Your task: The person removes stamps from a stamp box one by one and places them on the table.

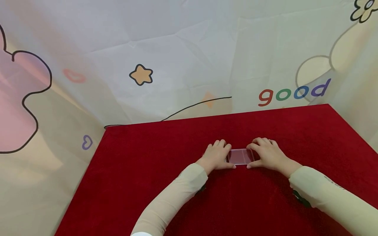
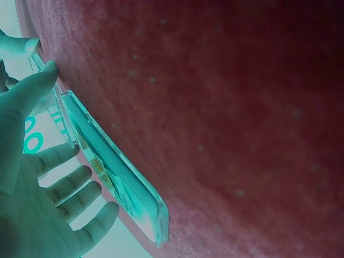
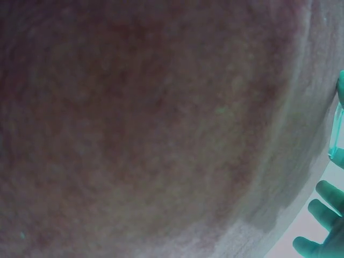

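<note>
On the red cloth-covered counter, seen from the head, our left hand and right hand pinched opposite ends of the clear, flat, rectangular plastic case, thumbs near, fingers beyond. From the left wrist, we saw a second long, clear-edged patterned case just beside the left fingers. From the right wrist, we caught only a clear case end. We judged the step to be steadying and aligning; the next move seemed to call for an even grip.
</note>
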A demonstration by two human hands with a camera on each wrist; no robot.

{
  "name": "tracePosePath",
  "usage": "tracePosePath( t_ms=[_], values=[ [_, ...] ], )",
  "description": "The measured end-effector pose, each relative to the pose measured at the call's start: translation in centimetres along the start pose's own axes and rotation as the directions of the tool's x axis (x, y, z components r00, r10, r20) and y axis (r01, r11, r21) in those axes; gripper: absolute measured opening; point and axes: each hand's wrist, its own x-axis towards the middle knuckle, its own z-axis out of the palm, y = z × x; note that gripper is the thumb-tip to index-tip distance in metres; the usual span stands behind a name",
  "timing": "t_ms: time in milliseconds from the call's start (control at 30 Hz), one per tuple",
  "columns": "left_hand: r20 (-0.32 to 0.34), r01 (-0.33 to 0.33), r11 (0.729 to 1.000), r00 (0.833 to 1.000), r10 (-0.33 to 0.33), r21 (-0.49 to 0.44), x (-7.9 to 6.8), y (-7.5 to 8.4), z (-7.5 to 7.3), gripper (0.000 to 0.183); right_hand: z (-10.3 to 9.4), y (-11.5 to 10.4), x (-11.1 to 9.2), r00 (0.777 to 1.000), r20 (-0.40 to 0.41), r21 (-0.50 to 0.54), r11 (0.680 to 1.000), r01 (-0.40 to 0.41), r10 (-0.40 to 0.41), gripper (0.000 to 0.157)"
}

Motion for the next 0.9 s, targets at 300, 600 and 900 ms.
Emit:
tracePosePath(
  t_ms=[300, 600, 900],
  values=[
    [0.024, 0.012, 1.0, 1.0, -0.012, -0.019, 0.37, 0.03, 0.57, 0.066, -0.11, -0.02, -0.02, 0.998, 0.054, 0.04, 0.999, -0.037, 0.035, 0.059],
    [0.021, 0.004, 1.0, 1.0, -0.004, -0.025, 0.3, 0.07, 0.57, 0.061, -0.31, 0.16, -0.06, 0.995, 0.078, 0.056, 0.996, -0.069, 0.065, 0.06],
    [0.005, 0.008, 0.999, 1.0, -0.008, -0.038, 0.49, -0.24, 0.63, 0.058, -0.37, 0.21, 0.07, 0.993, 0.096, 0.058, 0.996, -0.067, 0.062, 0.06]
  ],
)
